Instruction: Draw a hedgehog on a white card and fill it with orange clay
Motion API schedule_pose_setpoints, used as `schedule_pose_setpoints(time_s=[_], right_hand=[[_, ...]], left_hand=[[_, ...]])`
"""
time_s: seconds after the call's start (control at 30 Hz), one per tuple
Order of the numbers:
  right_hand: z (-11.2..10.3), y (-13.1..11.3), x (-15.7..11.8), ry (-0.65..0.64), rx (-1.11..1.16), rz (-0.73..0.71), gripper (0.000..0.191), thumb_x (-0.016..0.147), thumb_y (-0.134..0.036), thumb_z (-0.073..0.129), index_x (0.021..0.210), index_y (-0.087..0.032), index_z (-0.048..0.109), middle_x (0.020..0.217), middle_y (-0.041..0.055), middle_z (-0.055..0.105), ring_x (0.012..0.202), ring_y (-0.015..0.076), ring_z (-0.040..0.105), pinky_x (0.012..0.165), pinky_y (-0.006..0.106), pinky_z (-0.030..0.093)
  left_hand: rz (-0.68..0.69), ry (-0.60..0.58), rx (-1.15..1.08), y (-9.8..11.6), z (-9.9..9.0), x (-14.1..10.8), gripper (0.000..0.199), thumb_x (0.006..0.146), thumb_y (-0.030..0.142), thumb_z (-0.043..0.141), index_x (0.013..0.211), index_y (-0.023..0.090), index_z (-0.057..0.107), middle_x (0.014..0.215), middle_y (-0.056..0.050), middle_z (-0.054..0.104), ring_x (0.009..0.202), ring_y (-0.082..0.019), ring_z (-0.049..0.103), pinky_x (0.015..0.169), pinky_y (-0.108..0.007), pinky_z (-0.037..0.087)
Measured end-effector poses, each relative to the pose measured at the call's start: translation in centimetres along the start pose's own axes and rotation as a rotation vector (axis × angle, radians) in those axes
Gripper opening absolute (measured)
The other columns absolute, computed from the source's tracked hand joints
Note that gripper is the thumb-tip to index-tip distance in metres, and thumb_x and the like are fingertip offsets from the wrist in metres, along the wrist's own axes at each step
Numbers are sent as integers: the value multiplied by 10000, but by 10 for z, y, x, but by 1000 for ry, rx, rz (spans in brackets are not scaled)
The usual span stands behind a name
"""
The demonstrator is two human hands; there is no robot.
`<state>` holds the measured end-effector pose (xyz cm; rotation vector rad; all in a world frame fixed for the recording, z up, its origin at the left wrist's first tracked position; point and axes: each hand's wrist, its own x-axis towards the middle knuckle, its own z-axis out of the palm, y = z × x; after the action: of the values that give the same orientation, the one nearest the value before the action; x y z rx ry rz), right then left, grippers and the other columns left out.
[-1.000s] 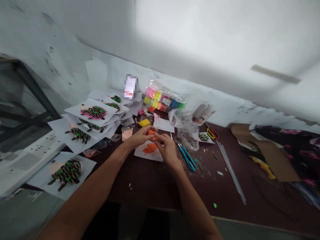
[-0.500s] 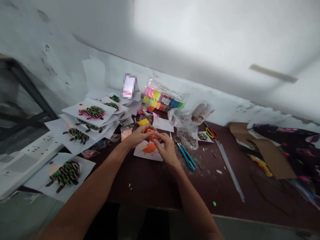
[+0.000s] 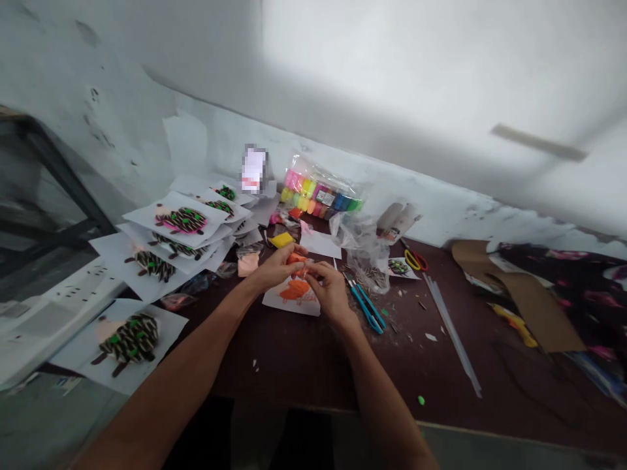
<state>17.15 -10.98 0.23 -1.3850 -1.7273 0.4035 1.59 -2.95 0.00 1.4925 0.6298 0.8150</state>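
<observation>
My left hand (image 3: 277,269) and my right hand (image 3: 330,292) meet above a white sheet, pinching a lump of orange modelling clay (image 3: 297,259) between their fingers. Much of the lump is hidden by my fingers. Under my right hand lies the white paper (image 3: 281,301), which carries a flattened orange clay shape (image 3: 294,291). A yellow clay piece (image 3: 283,239) lies just beyond my left hand, and a pale peach clay piece (image 3: 248,264) sits to its left.
Paper sheets with finished clay hedgehog-like figures (image 3: 130,339) are stacked at left. Teal-handled scissors (image 3: 365,308), a clay-pack bag (image 3: 323,190) and a crumpled plastic bag (image 3: 365,251) stand beyond my right hand on the dark table (image 3: 294,365), against a white wall.
My right hand has shifted slightly to the right, and more of the orange clay shows between my hands. Its fingers have changed their pinch on the lump.
</observation>
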Motion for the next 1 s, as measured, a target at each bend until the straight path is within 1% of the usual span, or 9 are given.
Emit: schedule_pose_setpoints(time_s=[0.17, 0.27, 0.47, 0.6, 0.7, 0.8, 0.9, 0.97, 1.0], right_hand=[[5, -6, -1, 46, -128, 7, 92, 880, -220, 606, 870, -209, 696, 804, 6, 625, 694, 136, 571, 686, 255, 455], [7, -9, -2, 65, -128, -1, 83, 882, -201, 593, 836, -212, 660, 825, 10, 627, 747, 145, 591, 732, 269, 472], [8, -9, -4, 130, -53, -1, 85, 869, -173, 571, 820, -199, 634, 1085, 85, 595, 1025, 193, 599, 900, 330, 500], [8, -10, -5, 149, -28, 11, 85, 870, -188, 576, 807, -202, 631, 1099, 88, 596, 1047, 196, 591, 917, 339, 497], [6, -10, -2, 172, 127, 47, 84, 867, -230, 594, 796, -205, 633, 1069, 72, 614, 1024, 188, 604, 909, 328, 500], [-1, -4, 2, 169, 279, 119, 149, 886, -285, 569, 782, -195, 627, 1071, 78, 638, 1045, 198, 610, 932, 344, 487], [-8, 8, 0, 144, 194, 140, 144, 864, -267, 575, 761, -187, 635, 1058, 89, 637, 1102, 217, 592, 954, 361, 469], [-10, 16, -6, 81, 87, 128, 97, 829, -210, 575, 819, -185, 668, 1124, 100, 611, 1151, 222, 572, 997, 379, 443], [-11, 20, -9, 34, 50, 123, 130, 814, -173, 557, 851, -188, 681, 1165, 102, 598, 1168, 219, 566, 1011, 384, 435]], left_hand=[[36, 55, 2, -1, 2, 2, 381, 715, 307, 700, 1044, 163, 571, 780, 27, 577, 649, -99, 531, 605, -223, 429], [29, 56, -57, 0, 2, 2, 374, 709, 278, 703, 1039, 158, 575, 736, 39, 567, 626, -93, 531, 593, -217, 427], [-62, -78, -69, 5, -4, -2, 364, 719, 302, 735, 1025, 148, 612, 747, 17, 614, 606, -93, 553, 556, -210, 445], [-124, -120, -108, 5, -7, -2, 346, 696, 308, 773, 960, 139, 626, 739, -3, 641, 599, -104, 586, 569, -233, 489], [-125, -54, -180, 3, -10, 0, 343, 651, 265, 797, 920, 140, 624, 761, -17, 664, 644, -126, 634, 633, -267, 528], [-88, 96, -230, 2, -15, 3, 333, 629, 212, 757, 933, 145, 640, 758, -13, 670, 639, -122, 631, 643, -273, 532], [-46, 272, -217, 2, -22, 5, 330, 589, 203, 692, 914, 145, 681, 790, -25, 695, 624, -120, 607, 583, -250, 502], [-46, 340, -186, 2, -26, 6, 257, 598, 263, 657, 824, 145, 693, 760, -28, 695, 601, -126, 590, 548, -243, 475], [-58, 363, -149, 1, -27, 7, 217, 621, 310, 641, 755, 145, 685, 703, -24, 678, 571, -125, 572, 529, -241, 455]])
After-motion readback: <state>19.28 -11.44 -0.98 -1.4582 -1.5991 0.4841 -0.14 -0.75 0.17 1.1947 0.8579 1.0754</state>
